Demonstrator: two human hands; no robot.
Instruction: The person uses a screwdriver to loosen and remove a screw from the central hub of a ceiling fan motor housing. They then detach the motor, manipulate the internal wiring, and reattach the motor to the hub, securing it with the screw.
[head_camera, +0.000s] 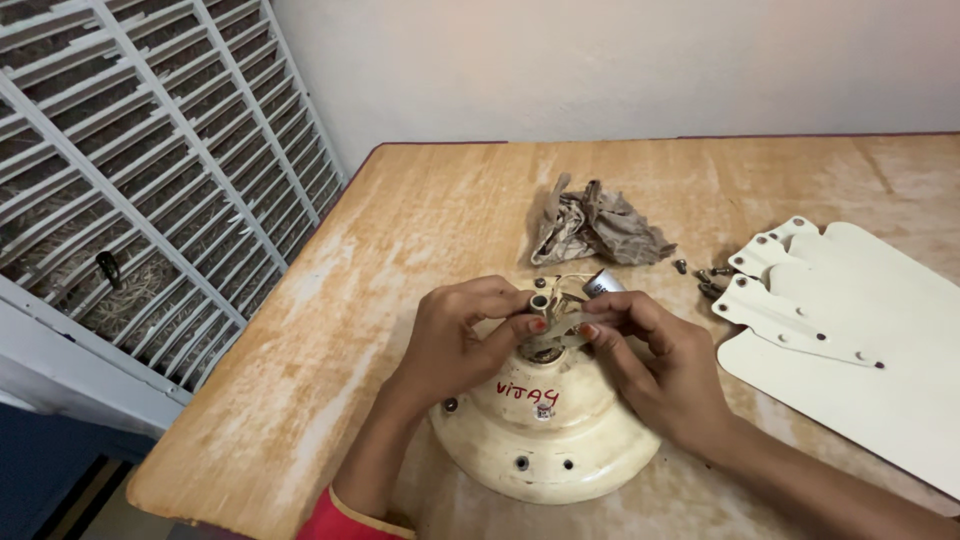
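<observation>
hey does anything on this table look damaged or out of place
The table top is badly worn, with pale patches rubbed through its finish. A crumpled rag lies behind the fan motor, and loose screws sit scattered beside the stacked blades. Both the left hand and right hand work at the motor's shaft.

Viewpoint: one camera on my head, above and behind my hands.
Direction: it tilts down and forward across the wooden table (400, 230) toward the pale wall (600, 60).
Nearness: close; my left hand (462, 335) and right hand (655, 365) sit low in the centre.
Edges: slatted cooler grille (140, 170) at left, cream fan blades (850, 340) at right.
</observation>
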